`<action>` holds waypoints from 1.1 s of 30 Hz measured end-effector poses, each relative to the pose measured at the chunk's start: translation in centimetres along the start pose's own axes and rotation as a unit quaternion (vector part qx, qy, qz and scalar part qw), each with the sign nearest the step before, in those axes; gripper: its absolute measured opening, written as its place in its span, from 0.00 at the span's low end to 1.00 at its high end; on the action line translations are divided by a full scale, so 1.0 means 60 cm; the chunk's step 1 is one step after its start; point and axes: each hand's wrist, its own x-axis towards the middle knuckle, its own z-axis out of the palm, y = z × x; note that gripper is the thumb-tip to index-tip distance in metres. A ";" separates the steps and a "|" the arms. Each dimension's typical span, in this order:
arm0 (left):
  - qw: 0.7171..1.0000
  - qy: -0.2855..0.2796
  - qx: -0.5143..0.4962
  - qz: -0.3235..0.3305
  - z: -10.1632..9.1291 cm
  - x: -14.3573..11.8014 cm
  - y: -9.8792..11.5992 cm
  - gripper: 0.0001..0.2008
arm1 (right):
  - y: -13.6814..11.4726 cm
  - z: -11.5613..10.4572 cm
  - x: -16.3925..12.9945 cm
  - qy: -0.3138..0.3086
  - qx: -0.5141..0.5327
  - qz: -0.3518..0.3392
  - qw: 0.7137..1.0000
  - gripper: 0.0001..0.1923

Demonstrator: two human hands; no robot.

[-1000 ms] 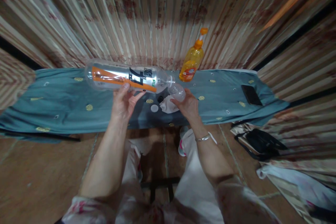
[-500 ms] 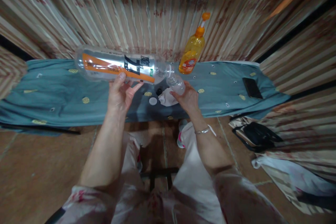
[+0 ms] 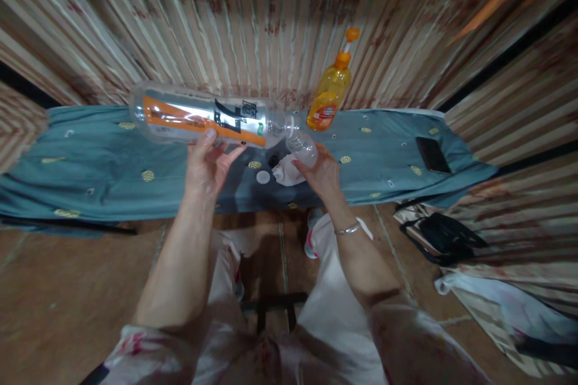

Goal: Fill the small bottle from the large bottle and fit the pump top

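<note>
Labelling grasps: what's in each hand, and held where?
Left hand holds the large clear bottle sideways, gripping under mid-body. Right hand holds the small clear container from below, at the bottle's mouth.

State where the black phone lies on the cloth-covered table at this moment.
In the head view the black phone lies flat near the table's right end, right of the orange bottle, beyond both hands.

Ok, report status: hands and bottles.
Left hand holds large clear bottle sideways. Right hand holds small clear bottle, mouths meeting. White cap and crumpled cloth lie below.
</note>
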 end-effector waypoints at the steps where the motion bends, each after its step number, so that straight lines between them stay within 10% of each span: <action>1: 1.000 0.000 -0.003 0.001 0.000 0.000 -0.001 0.21 | 0.001 0.001 0.000 0.000 0.002 -0.001 1.000 0.31; 33: 1.000 -0.007 -0.017 0.010 0.009 -0.005 0.000 0.21 | -0.004 -0.002 -0.002 -0.002 -0.004 0.024 1.000 0.31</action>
